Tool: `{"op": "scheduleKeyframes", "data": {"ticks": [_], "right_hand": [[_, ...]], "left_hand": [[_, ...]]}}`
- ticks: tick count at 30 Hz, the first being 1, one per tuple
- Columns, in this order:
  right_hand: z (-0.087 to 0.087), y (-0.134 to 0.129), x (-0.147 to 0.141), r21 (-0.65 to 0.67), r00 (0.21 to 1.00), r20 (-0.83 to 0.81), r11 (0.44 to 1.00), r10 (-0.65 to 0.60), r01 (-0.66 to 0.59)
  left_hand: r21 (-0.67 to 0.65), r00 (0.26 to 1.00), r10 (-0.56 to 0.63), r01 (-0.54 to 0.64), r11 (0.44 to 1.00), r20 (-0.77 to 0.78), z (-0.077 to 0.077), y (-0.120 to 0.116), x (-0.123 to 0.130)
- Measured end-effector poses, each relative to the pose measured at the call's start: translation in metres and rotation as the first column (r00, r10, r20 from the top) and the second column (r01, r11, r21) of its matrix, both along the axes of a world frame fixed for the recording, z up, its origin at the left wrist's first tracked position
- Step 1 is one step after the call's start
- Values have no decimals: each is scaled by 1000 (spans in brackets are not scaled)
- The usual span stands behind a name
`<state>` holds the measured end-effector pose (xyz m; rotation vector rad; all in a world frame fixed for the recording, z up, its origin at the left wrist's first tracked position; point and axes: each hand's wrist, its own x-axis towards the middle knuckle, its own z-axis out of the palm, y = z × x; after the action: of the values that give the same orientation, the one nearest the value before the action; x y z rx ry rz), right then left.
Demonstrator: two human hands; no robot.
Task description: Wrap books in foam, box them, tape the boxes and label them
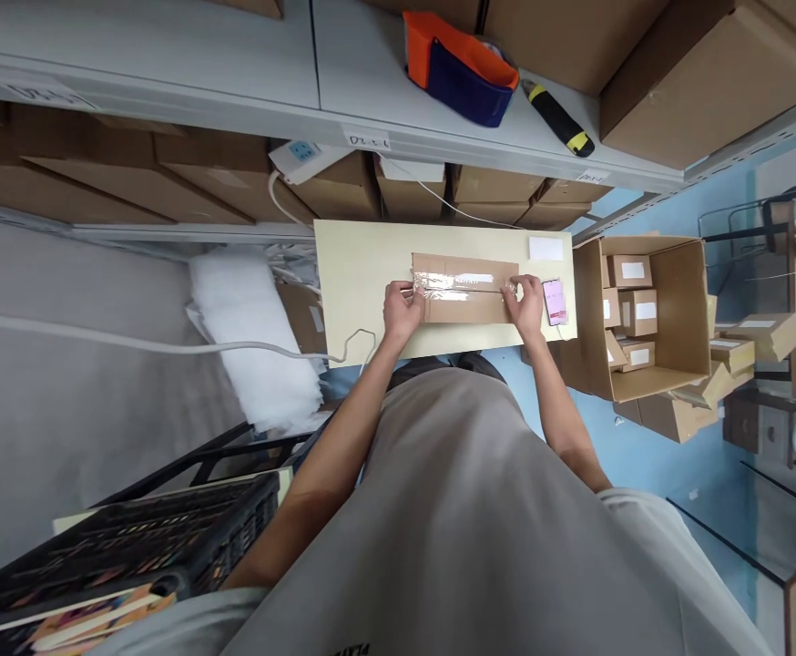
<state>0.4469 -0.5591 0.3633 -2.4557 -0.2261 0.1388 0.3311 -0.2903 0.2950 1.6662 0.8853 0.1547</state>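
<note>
A flat brown cardboard box (467, 312) lies on the pale yellow work table (363, 251). A shiny strip of clear packing tape (463, 279) runs along the seam across its top and looks wrinkled toward the left. At the box's left end, my left hand (403, 312) has its fingers closed around the edge, with the thumb on top by the tape. My right hand (526, 306) pinches the tape's end at the right edge of the box. Just right of that hand lies a phone (555, 302) with a pink screen.
White paper (546, 249) lies at the table's back right. Right of the table stands an open carton (586, 342) holding several small boxes. A shelf (234, 68) overhead carries an orange-and-blue tape dispenser (463, 68) and a utility knife (558, 118). White wrapping (251, 337) and a black crate (131, 538) are left.
</note>
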Motion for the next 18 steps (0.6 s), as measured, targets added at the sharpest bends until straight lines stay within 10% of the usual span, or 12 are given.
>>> {"op": "scheduleKeyframes", "data": {"ticks": [6, 18], "right_hand": [[5, 12, 15, -125, 994, -9, 986, 105, -105], [17, -27, 28, 431, 900, -315, 890, 303, -149]], "left_hand": [[2, 1000, -5, 5, 1000, 18, -6, -2, 2], [73, 986, 110, -120, 990, 127, -19, -16, -1]]}}
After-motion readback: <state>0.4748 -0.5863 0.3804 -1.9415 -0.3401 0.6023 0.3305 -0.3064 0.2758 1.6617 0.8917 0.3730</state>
